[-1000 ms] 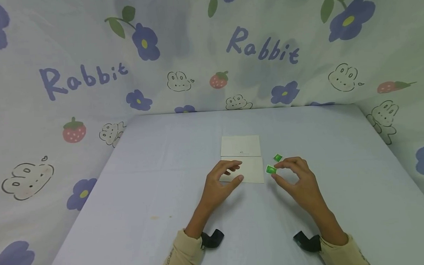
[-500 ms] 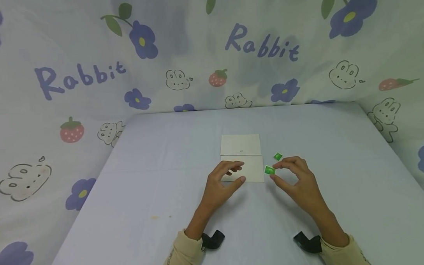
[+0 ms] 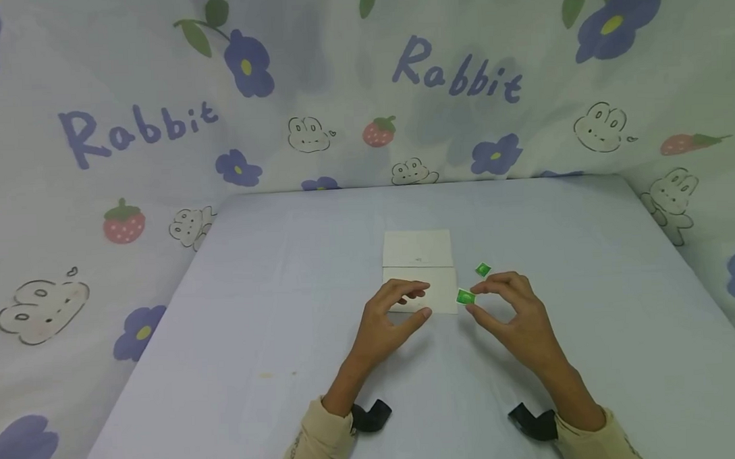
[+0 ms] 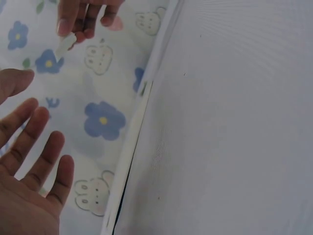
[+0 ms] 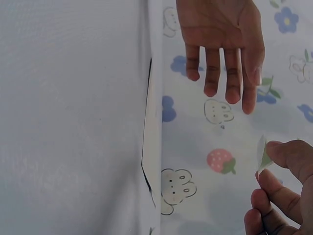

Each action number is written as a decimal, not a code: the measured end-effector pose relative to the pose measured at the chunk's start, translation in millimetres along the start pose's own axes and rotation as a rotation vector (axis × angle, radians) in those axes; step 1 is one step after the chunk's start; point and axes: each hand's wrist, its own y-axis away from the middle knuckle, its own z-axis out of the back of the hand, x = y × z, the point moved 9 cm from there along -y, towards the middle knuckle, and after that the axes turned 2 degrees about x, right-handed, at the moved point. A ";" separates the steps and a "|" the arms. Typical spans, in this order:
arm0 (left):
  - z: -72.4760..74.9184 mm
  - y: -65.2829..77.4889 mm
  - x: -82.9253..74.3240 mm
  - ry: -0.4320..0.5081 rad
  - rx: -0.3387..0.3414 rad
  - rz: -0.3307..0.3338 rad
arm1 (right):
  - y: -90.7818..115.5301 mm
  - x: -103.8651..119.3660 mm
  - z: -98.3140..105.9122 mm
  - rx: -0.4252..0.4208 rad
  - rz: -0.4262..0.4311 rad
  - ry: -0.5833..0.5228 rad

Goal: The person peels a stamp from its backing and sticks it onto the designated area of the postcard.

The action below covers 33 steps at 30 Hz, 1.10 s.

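Note:
Between the thumb and fingertips of my right hand (image 3: 522,318) a small green stamp-like piece (image 3: 466,297) with a white edge is pinched, held just right of a cream card (image 3: 419,248). From the right wrist view the stamp (image 5: 264,154) looks thin and slightly bent. My left hand (image 3: 383,323) hovers over the card's lower left with nothing in it, thumb and fingers apart; its fingers (image 4: 53,152) are spread in the left wrist view. The card lies opened flat, a fold across its middle and tiny print on the upper half. The left hand covers part of its lower half.
A second green stamp (image 3: 483,270) lies on the white tablecloth (image 3: 296,272) just beyond my right fingertips. Behind the table hangs a patterned curtain (image 3: 337,68) with flowers and rabbits. Both wrists wear black camera mounts (image 3: 371,416).
My right hand has shifted slightly left with the pinched stamp, toward the card's right edge. The left hand has drifted a little to the right. The second stamp stays on the table.

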 end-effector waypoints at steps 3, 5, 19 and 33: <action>-1.7 0.0 -2.5 -0.001 0.004 -0.010 | 1.1 0.3 -0.2 0.006 0.002 -0.006; -2.4 0.4 -3.4 0.001 0.006 -0.014 | 1.8 1.0 -0.5 0.010 0.011 -0.015; -9.5 -0.1 -10.3 0.010 0.019 -0.074 | 2.1 4.2 -2.5 0.011 0.077 -0.041; -12.2 -0.3 -12.6 -0.012 0.016 -0.092 | 3.3 7.1 -9.5 0.050 0.063 -0.038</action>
